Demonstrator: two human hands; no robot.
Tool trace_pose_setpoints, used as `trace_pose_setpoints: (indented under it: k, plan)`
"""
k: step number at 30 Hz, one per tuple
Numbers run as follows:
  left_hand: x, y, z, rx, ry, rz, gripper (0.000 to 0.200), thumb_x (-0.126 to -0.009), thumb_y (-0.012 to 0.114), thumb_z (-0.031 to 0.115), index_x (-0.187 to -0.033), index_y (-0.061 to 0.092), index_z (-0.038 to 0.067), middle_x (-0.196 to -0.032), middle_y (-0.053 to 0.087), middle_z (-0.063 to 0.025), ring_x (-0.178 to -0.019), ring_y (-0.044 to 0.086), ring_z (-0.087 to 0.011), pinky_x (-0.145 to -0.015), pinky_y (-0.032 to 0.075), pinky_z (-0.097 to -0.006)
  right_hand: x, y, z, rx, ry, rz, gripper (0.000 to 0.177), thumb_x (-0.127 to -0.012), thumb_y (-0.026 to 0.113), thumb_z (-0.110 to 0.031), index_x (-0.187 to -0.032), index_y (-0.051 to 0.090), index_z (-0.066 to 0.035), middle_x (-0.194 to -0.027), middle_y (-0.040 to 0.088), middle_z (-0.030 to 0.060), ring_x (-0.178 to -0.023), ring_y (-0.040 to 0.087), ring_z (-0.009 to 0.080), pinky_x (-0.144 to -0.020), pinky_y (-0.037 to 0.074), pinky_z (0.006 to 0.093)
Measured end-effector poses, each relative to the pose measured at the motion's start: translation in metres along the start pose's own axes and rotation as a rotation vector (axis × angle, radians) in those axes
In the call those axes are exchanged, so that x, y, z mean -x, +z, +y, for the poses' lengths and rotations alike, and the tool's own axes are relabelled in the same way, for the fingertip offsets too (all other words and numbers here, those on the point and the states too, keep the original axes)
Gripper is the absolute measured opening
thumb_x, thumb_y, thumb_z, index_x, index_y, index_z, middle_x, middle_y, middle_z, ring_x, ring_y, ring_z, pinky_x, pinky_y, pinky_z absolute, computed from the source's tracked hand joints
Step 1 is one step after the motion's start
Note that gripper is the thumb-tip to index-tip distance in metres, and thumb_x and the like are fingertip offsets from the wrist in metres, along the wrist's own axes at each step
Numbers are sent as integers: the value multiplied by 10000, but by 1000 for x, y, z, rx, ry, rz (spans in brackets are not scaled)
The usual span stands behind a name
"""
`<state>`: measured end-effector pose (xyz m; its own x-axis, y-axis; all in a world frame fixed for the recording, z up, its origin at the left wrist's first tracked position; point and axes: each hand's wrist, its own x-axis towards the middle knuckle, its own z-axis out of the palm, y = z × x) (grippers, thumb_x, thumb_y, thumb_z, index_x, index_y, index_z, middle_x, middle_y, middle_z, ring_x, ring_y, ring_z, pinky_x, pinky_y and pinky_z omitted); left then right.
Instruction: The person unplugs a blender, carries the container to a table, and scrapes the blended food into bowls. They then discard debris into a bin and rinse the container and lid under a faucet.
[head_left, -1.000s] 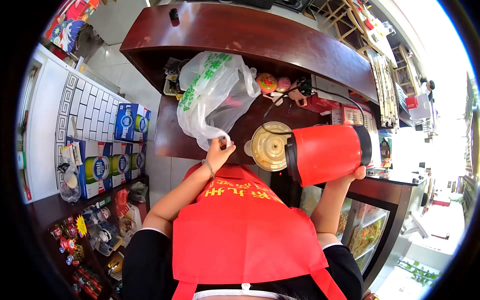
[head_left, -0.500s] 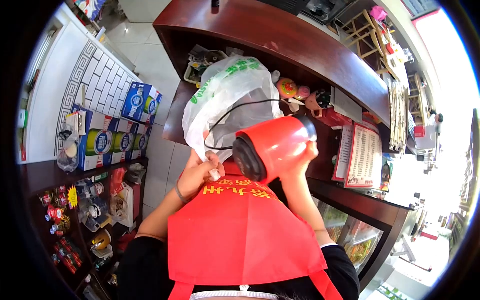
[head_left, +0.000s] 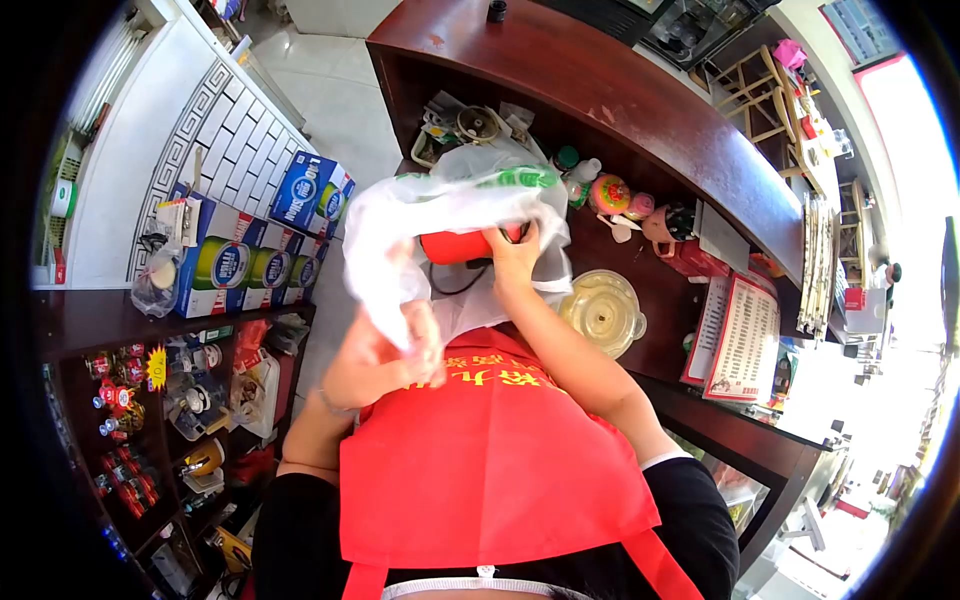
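A white plastic bag [head_left: 375, 255] with green print hangs in front of my red apron, its mouth spread towards me. My left hand [head_left: 395, 345], blurred by motion, is closed on the near edge of the bag. Inside the mouth, my right hand [head_left: 515, 258] grips a red hair dryer [head_left: 455, 246], most of it hidden by the bag and my fingers. A black cord [head_left: 455, 290] loops below it within the bag. Right of my right forearm, a round, clear yellowish plastic lid or bowl [head_left: 603, 312] lies on the brown shelf.
A dark wooden counter [head_left: 600, 90] runs across the back, with small toys [head_left: 610, 194] and bottles on its lower shelf. Menu cards [head_left: 745, 335] stand at right. Blue drink cartons [head_left: 225, 260] sit on the left cabinet, above crowded shelves [head_left: 190, 400].
My right hand has carried the red hair dryer left and away from me into the bag. My left hand has pulled the bag around it. The round plastic item is now uncovered.
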<state>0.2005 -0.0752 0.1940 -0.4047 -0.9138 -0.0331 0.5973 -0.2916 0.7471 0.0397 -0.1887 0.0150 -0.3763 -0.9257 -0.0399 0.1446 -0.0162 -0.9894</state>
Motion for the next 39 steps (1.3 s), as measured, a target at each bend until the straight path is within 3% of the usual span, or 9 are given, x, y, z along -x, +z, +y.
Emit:
trace_pose_setpoints:
  k: [4,9,10,14,18,24,29,36,39]
  plan:
    - [11,-18,53,-132,243,132,841,-734,594,37,-1373,52,100,-553,401,-5,-422,377,-74,-405,339,-209,-17,-14,8,493,47,-216,801,-534,777,-318,-1167,425,25,-1136,503,161,-1105,449,249,-945,334,313]
    - [-7,-29,53,-460,91,77,593,-809,535,123,-1303,247,-34,-730,442,-7,-540,369,-49,-471,306,-174,-53,-39,55,653,-6,-424,456,-836,446,-362,-1208,461,-98,-1224,472,107,-1141,414,278,-986,270,338]
    - [-9,-31,51,-534,62,74,536,-802,523,76,-1277,301,-33,-792,455,-16,-644,402,-58,-572,332,-179,-86,-69,117,1083,-590,-415,390,-793,560,-193,-1143,490,-36,-1154,519,139,-1083,481,251,-897,382,342]
    - [-20,-55,33,-792,188,70,337,-786,569,80,-1091,494,-43,-982,467,-80,-934,456,-153,-819,364,-265,-37,-67,-77,508,213,-284,484,-786,573,-222,-1167,447,49,-1138,523,122,-1099,456,237,-923,339,295]
    - [-18,-97,1,-1005,164,159,447,-708,665,122,-1108,500,9,-1079,467,-80,-1007,458,-183,-869,363,-299,-10,-140,-135,182,205,-390,338,-845,513,-151,-1146,503,0,-1146,531,110,-1027,527,175,-808,418,260]
    - [-50,-98,-47,-1562,150,88,785,-616,708,94,-1291,309,58,-1295,308,-141,-1204,297,-296,-950,321,-361,5,-299,-49,569,277,378,258,-826,529,-185,-1033,550,-33,-898,603,27,-718,528,92,-602,400,207]
    - [-74,-76,-55,-1357,243,115,738,-669,655,64,-1306,282,44,-1346,260,-155,-1240,263,-285,-983,284,-361,22,-328,-23,513,628,199,435,-828,505,-435,-1073,540,-77,-954,576,31,-797,553,135,-688,418,294]
    - [-81,-75,-66,-1513,250,-26,590,-719,570,11,-1263,341,37,-1338,280,-180,-1224,297,-329,-1003,254,-376,13,-327,-12,312,605,0,323,-845,511,-397,-951,530,-93,-890,531,4,-840,505,121,-762,417,338]
    - [-71,-77,-64,-1555,374,126,351,-676,428,-89,-1001,521,5,-1306,342,-165,-1191,353,-321,-993,274,-371,9,-329,-13,273,649,-69,304,-842,524,-386,-909,515,-89,-881,513,8,-848,509,126,-768,441,343]
